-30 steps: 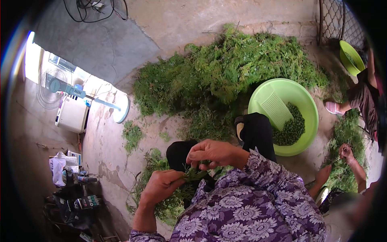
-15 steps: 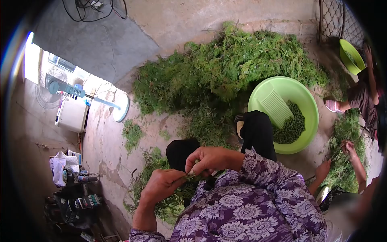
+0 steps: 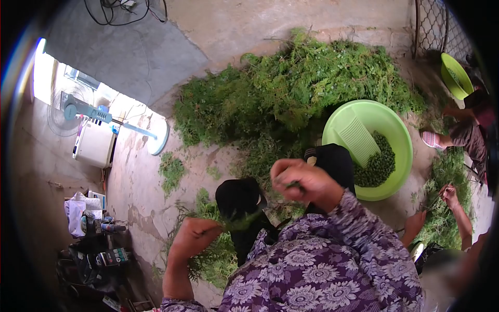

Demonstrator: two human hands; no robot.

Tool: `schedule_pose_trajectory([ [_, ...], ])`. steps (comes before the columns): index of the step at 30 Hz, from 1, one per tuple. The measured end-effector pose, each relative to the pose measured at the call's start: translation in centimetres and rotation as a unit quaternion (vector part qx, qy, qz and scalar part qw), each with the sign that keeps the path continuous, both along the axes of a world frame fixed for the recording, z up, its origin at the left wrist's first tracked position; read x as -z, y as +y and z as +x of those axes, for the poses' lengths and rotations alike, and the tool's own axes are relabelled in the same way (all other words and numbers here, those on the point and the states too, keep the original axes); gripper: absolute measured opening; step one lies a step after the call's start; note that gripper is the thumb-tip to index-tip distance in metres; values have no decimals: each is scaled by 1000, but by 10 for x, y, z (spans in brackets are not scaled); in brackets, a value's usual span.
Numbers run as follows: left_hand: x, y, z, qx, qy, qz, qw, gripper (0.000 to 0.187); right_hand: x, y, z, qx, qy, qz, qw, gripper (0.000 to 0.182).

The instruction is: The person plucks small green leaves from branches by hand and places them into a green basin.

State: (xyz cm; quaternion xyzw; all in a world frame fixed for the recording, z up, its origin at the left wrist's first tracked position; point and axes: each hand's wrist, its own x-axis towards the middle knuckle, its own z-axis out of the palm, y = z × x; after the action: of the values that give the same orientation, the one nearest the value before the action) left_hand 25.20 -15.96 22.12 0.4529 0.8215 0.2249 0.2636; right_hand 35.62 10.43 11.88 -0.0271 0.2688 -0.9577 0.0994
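Pile [image 3: 296, 88]: green plants heaped on the floor at 12 o'clock.
Basin [image 3: 400, 130]: light green, at 2 o'clock, holding pods.
Left hand [image 3: 195, 234]: at 7 o'clock, fisted around a sprig [image 3: 236, 222].
Right hand [image 3: 301, 182]: centre, fingers curled, pinching a green bit.

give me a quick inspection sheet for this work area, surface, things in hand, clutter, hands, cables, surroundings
surface: bare concrete floor, cracked and stained.
job's things: leafy sprig stretched between both hands; big heap of greens; green basin holding picked pods and a ribbed board.
clutter: loose green scraps; bags and bottles by the wall.
grippers: left hand in a closed grip on the sprig; right hand raised, pinching its tip.
cables: black cable coiled at the top.
surroundings: standing fan; white box; second basin; other people's hands in greens.
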Motion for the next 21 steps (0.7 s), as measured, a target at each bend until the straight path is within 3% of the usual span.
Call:
schedule_pose_trajectory([
  [2, 4, 0, -1, -45, 1, 8, 999, 6, -6, 3, 3, 13, 29, -38, 999, 8],
  [4, 13, 8, 0, -70, -3, 9, 998, 6, -26, -4, 5, 25, -49, 50, 997, 11],
  [8, 31, 15, -2, -141, -40, 22, 989, 7, -26, -22, 4, -23, -11, 174, 984, 16],
  [11, 32, 20, -1, -157, -58, 29, 985, 8, -15, -39, -3, -28, 31, 188, 981, 17],
  [12, 33, 22, 0, -159, -58, 29, 985, 8, -15, -43, -5, -5, 46, 298, 953, 17],
  [13, 33, 24, 1, -153, -47, 33, 987, 8, -12, -50, -8, -7, 47, 298, 953, 17],
  [15, 35, 26, 1, -149, -36, 39, 987, 9, -6, -64, -12, 223, 193, 472, 831, 17],
  [17, 39, 26, 1, -148, -26, 34, 988, 9, -9, -69, -11, 223, 198, 474, 828, 20],
  [19, 41, 28, 2, -147, -18, 30, 988, 8, -10, -74, -12, 289, 237, 527, 763, 19],
  [21, 41, 30, 3, -145, -9, 25, 989, 8, -8, -76, -12, 288, 222, 565, 741, 18],
])
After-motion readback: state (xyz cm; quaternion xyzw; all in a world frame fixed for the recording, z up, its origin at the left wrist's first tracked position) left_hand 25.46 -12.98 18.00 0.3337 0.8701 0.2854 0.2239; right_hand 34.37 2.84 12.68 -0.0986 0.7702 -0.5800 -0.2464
